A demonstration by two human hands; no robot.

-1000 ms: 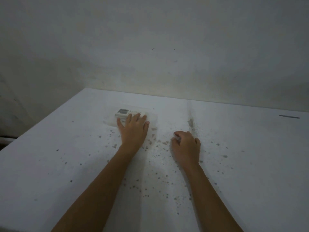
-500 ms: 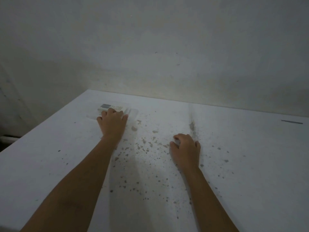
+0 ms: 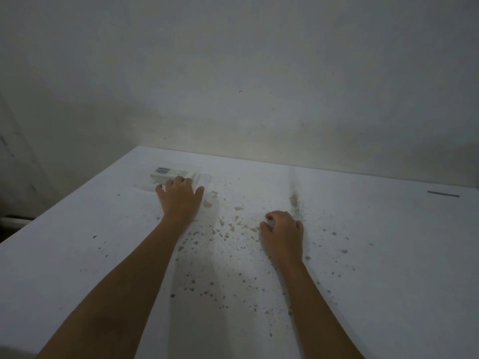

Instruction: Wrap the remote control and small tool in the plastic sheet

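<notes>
A white remote control (image 3: 167, 172) lies at the far left of the white table (image 3: 375, 255), inside a clear plastic sheet (image 3: 204, 180) that shows as a faint outline around it. My left hand (image 3: 180, 200) presses on the near edge of the wrapped remote, fingers curled over it. My right hand (image 3: 282, 234) rests on the table to the right, well apart from the bundle, fingers curled down. Whatever is under its fingertips is hidden. The small tool is not visible on its own.
Chipped specks and a dark streak (image 3: 294, 198) mark the tabletop between and around my hands. A thin dark strip (image 3: 443, 194) lies at the far right. A plain wall (image 3: 259, 99) stands right behind the table. The table's left edge drops off near the bundle.
My left hand has slid the wrapped remote to the left, away from my right hand, and its fingers have curled. My right hand has stayed put.
</notes>
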